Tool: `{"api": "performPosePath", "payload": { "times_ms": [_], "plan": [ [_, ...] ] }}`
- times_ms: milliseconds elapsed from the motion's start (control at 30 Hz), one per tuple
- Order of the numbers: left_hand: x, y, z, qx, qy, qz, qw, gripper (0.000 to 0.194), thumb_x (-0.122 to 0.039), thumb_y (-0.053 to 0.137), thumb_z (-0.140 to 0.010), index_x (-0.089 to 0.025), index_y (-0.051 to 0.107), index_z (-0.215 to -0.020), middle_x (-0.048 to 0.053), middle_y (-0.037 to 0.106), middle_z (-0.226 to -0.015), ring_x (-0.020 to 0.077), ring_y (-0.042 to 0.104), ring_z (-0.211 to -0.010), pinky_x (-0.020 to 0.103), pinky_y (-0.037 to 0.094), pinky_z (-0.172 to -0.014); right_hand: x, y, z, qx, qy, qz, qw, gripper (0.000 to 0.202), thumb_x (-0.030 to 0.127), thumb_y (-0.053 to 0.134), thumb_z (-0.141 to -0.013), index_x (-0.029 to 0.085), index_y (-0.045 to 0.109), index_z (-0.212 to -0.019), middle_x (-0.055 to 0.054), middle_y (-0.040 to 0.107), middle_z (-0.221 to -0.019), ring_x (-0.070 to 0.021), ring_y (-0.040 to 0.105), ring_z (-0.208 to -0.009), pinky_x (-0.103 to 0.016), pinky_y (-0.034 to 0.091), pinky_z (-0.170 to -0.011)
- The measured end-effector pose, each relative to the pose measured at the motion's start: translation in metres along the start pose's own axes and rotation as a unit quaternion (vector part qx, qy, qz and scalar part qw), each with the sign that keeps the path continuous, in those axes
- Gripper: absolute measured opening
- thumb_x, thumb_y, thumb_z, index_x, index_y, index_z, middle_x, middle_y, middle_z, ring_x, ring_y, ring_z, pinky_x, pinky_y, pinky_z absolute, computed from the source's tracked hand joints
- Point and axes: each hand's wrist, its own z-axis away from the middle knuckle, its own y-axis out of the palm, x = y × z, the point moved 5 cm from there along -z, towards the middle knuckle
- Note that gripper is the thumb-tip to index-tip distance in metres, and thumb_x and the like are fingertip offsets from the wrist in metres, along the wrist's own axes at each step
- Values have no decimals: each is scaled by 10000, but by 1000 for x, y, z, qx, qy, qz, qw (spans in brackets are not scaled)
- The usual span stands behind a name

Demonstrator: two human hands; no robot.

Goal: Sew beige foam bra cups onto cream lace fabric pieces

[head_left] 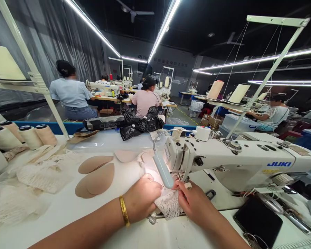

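Note:
White lace fabric (169, 204) lies under the head of a white sewing machine (238, 152), with more of it showing behind the grey lamp (162, 169). My left hand (143, 197), a gold bracelet at its wrist, is closed on the left part of the lace. On the other side, by the needle area, my right hand (193, 199) pinches the lace's right edge between thumb and fingers. The needle and presser foot are mostly hidden by the lamp and my fingers. Several beige bra cup pads (101, 180) lie on the table left of my left hand.
Heaps of cream lace (41, 173) and thread cones (29, 136) cover the table's left side. Black plastic bags (142, 124) lie behind the machine. A dark phone-like slab (257, 219) and metal tools sit at the right. Other people sit at machines farther back.

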Motion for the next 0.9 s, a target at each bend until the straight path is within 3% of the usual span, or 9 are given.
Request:
{"api": "performPosePath", "payload": {
  "times_ms": [100, 167, 267, 333, 500, 667, 767, 833, 900],
  "plan": [
    [1, -11, 3, 17, -38, 19, 999, 135, -348, 671, -878, -217, 675, -844, 62, 682, -931, 277, 619, -927, 450, 480, -923, 12, -4, 2, -55, -61, 44, 996, 316, 40, 381, -888, 192, 587, -1075, -56, 687, -769, -271, 641, -779, -345, 480, -674],
    [1, -15, 3, 35, -79, 30, 996, 228, -419, 690, -858, -228, 690, -981, 77, 678, -1001, 304, 618, -978, 459, 491, -918, 25, -8, 2, -74, -113, 35, 990, 349, 29, 401, -886, 191, 557, -1153, -69, 702, -854, -267, 640, -831, -363, 493, -738],
    [-3, -19, 2, 68, -109, 67, 989, 307, -359, 680, -832, -228, 645, -1107, 69, 672, -1051, 285, 618, -981, 396, 520, -877, 44, -12, 2, -51, -172, -25, 983, 394, 93, 516, -923, 213, 500, -1298, -100, 684, -1181, -263, 618, -1029, -369, 492, -857],
    [-8, -21, 3, 98, -94, 99, 986, 296, -268, 665, -804, -229, 629, -1096, 50, 672, -1059, 253, 625, -954, 347, 527, -850, 47, -9, 2, -24, -166, -25, 986, 411, 110, 568, -928, 236, 507, -1314, -80, 666, -1204, -261, 593, -1061, -350, 484, -844],
    [-11, -23, 8, 176, -58, 56, 981, 308, -130, 634, -704, -216, 633, -1000, 52, 663, -1060, 262, 636, -914, 373, 511, -800, 28, 9, 0, 25, -101, 94, 990, 241, 4, 525, -868, 226, 603, -915, -41, 646, -950, -230, 593, -870, -306, 423, -693],
    [-8, -18, 5, 140, -54, 2, 989, 198, -201, 647, -708, -198, 611, -902, 74, 652, -992, 309, 629, -895, 451, 472, -808, 14, 10, 0, 5, -82, 118, 990, 257, -25, 502, -818, 205, 596, -884, -60, 689, -954, -235, 581, -787, -353, 435, -726],
    [-6, -12, 5, 108, -28, 24, 993, 210, -163, 642, -712, -197, 612, -917, 55, 677, -1022, 292, 637, -928, 460, 447, -887, 23, -1, 1, -43, -121, 74, 989, 339, -15, 442, -883, 199, 616, -1081, -76, 717, -1061, -253, 606, -896, -351, 444, -755],
    [-1, -9, 7, 88, -19, 25, 996, 226, -147, 640, -727, -209, 623, -944, 41, 687, -1011, 283, 643, -922, 473, 432, -902, 30, -4, 1, -35, -143, 39, 988, 361, -7, 434, -913, 214, 612, -1135, -58, 719, -1071, -243, 614, -958, -332, 447, -763],
    [4, -7, 8, 55, -8, 11, 998, 269, -150, 648, -748, -228, 644, -1006, 36, 694, -1019, 282, 650, -909, 502, 419, -912, 30, 1, -1, 3, -130, 30, 991, 330, -16, 454, -897, 220, 629, -1047, -41, 711, -997, -232, 619, -953, -321, 456, -764]
  ]
}}
